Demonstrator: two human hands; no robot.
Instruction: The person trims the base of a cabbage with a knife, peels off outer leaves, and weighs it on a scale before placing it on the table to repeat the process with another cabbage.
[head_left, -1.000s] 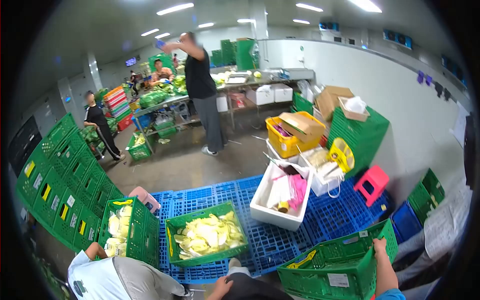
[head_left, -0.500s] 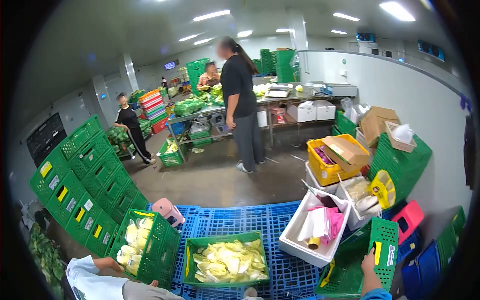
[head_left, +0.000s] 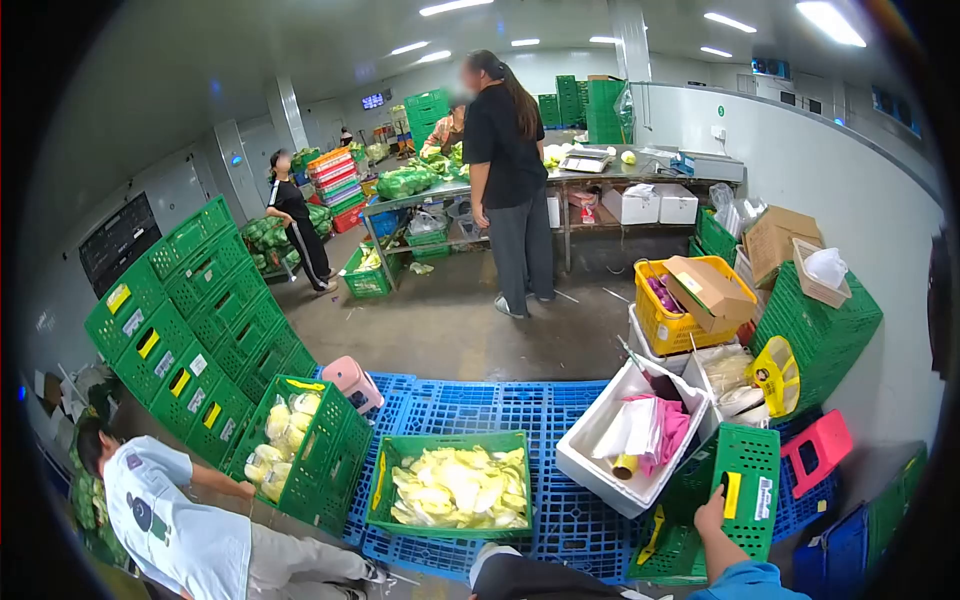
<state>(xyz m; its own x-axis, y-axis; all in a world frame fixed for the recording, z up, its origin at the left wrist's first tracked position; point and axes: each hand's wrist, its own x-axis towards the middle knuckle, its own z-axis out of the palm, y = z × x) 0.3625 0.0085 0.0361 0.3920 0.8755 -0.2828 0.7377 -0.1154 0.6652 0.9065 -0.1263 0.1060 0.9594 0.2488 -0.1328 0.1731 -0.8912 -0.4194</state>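
Note:
My right hand point(head_left: 712, 507) grips the rim of an empty green plastic crate point(head_left: 742, 478), which stands tipped up on its side at the lower right, on the blue pallet point(head_left: 480, 400). My blue sleeve point(head_left: 745, 580) shows below it. My left hand is out of view. In front of me a green crate of pale cabbage leaves point(head_left: 452, 490) lies flat on the pallet. Right of it sits a white foam box point(head_left: 628, 440) holding pink and white sheets and a tape roll.
A crouching person in a white shirt point(head_left: 165, 520) holds a tilted crate of cabbages point(head_left: 300, 440) at the left. Stacked green crates point(head_left: 190, 330) lean behind. A person in black point(head_left: 512, 180) stands by a metal table point(head_left: 560, 180). A yellow crate point(head_left: 680, 310), pink stools and boxes line the right wall.
My view has swung left and back. The crate in my right hand has gone from lying flat to standing on its side. The person in white has come further into view.

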